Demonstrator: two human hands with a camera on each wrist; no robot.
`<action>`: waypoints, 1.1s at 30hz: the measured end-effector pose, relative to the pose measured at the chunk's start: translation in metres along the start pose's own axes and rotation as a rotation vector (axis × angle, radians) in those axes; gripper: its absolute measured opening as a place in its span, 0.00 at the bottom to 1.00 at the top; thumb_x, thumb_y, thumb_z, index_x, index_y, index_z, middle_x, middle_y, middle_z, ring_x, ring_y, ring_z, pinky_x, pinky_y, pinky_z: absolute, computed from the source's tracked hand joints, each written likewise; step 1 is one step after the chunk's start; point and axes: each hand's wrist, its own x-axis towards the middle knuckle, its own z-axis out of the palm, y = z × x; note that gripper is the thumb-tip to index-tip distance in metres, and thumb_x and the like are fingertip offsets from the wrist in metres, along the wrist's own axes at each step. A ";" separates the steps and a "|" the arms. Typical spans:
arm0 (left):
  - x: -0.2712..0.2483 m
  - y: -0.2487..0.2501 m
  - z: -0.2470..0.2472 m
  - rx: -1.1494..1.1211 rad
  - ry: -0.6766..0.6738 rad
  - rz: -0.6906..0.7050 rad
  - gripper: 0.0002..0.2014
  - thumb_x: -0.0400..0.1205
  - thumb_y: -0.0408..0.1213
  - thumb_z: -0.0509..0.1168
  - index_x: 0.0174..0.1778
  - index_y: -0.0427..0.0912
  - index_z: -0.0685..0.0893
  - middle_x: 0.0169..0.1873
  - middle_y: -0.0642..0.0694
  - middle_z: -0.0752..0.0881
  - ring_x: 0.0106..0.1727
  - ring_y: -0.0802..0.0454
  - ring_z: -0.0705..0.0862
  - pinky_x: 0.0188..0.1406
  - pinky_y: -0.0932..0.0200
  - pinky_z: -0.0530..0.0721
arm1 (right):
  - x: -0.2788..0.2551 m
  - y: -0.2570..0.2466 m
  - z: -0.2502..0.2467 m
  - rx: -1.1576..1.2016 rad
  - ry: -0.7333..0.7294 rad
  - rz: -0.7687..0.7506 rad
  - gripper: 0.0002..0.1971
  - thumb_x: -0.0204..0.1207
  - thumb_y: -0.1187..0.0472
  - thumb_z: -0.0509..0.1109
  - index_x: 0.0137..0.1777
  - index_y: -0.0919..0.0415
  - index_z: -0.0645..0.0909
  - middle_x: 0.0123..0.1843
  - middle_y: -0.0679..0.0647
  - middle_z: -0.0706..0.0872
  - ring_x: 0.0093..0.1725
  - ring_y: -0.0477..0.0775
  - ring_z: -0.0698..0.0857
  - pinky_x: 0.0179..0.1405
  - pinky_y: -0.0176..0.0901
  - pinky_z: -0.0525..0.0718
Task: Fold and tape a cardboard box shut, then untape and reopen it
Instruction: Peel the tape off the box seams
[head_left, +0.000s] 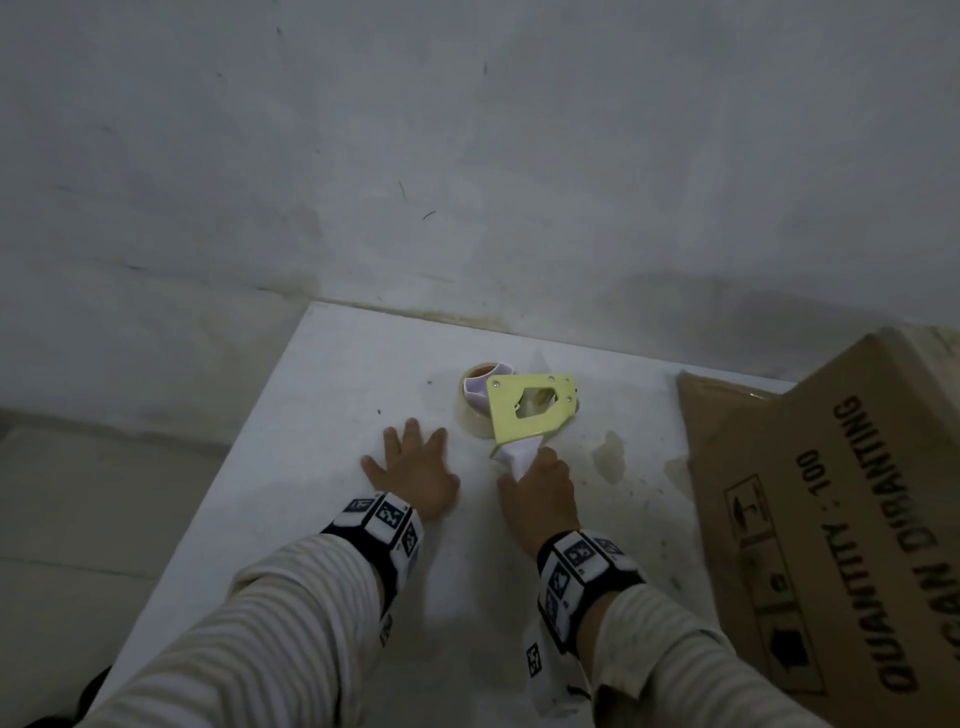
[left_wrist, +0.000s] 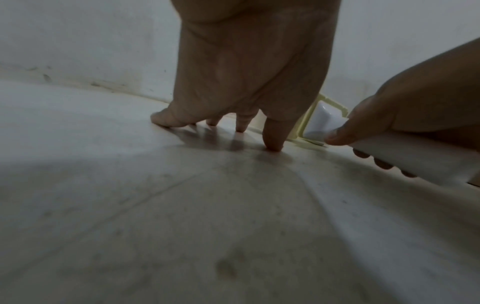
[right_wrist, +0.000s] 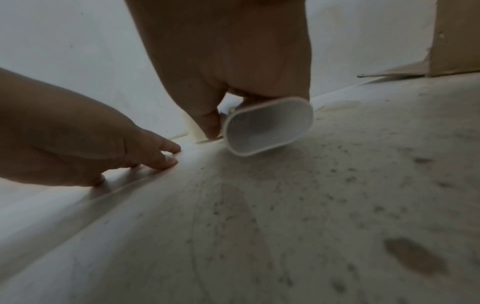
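A tape dispenser (head_left: 530, 410) with a pale yellow frame and a roll of clear tape lies on the white table (head_left: 311, 405). My right hand (head_left: 540, 491) grips its white handle (right_wrist: 267, 125), with the thumb and fingers curled round the handle (left_wrist: 405, 158). My left hand (head_left: 413, 470) rests spread on the table just left of the dispenser, its fingertips (left_wrist: 272, 144) touching the surface and holding nothing. The brown cardboard box (head_left: 841, 519) with black print stands at the right, one flap lying out on the table.
A grey-white wall (head_left: 467, 156) runs close behind the table. The table's left edge drops to a tiled floor (head_left: 78, 519). Brown stains (head_left: 610, 454) mark the surface between the dispenser and the box.
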 end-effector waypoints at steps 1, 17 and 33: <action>0.001 -0.001 -0.002 -0.001 -0.016 -0.004 0.32 0.77 0.52 0.63 0.77 0.58 0.62 0.82 0.48 0.54 0.84 0.43 0.49 0.76 0.34 0.56 | 0.001 0.000 0.000 -0.015 -0.013 0.001 0.27 0.76 0.47 0.66 0.69 0.63 0.69 0.68 0.62 0.76 0.67 0.64 0.78 0.64 0.55 0.80; -0.048 0.053 -0.029 -0.327 -0.161 0.102 0.28 0.70 0.55 0.50 0.62 0.46 0.78 0.65 0.39 0.82 0.64 0.37 0.80 0.64 0.43 0.79 | -0.071 0.011 -0.092 0.006 0.003 -0.194 0.24 0.78 0.54 0.63 0.73 0.59 0.67 0.71 0.61 0.69 0.72 0.64 0.69 0.69 0.54 0.73; -0.293 0.249 -0.076 -1.105 -0.026 0.488 0.21 0.86 0.40 0.54 0.77 0.48 0.71 0.75 0.48 0.73 0.76 0.49 0.71 0.66 0.61 0.68 | -0.196 0.159 -0.308 0.052 0.328 -0.514 0.09 0.79 0.63 0.59 0.49 0.58 0.82 0.51 0.53 0.75 0.51 0.52 0.75 0.48 0.38 0.70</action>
